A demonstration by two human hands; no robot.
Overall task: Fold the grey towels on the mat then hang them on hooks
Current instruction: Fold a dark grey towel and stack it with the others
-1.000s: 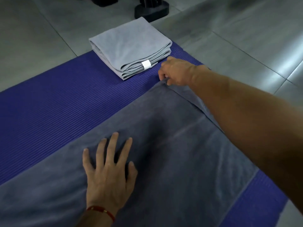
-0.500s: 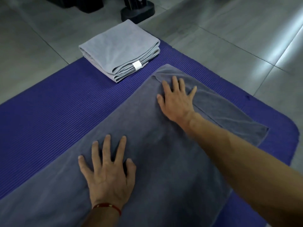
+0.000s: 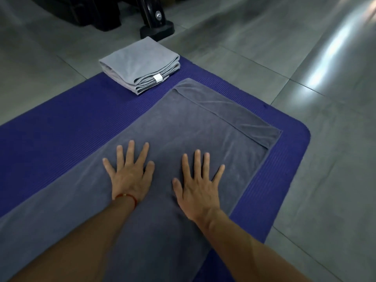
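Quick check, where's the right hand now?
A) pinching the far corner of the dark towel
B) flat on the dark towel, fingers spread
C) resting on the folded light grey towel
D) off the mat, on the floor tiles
B: the right hand lies palm-down with fingers spread on the dark grey towel, beside the left hand, well short of the folded light grey towel.

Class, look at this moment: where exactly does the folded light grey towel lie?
The folded light grey towel lies on the purple mat's far edge, just beyond the spread dark grey towel's far corner.
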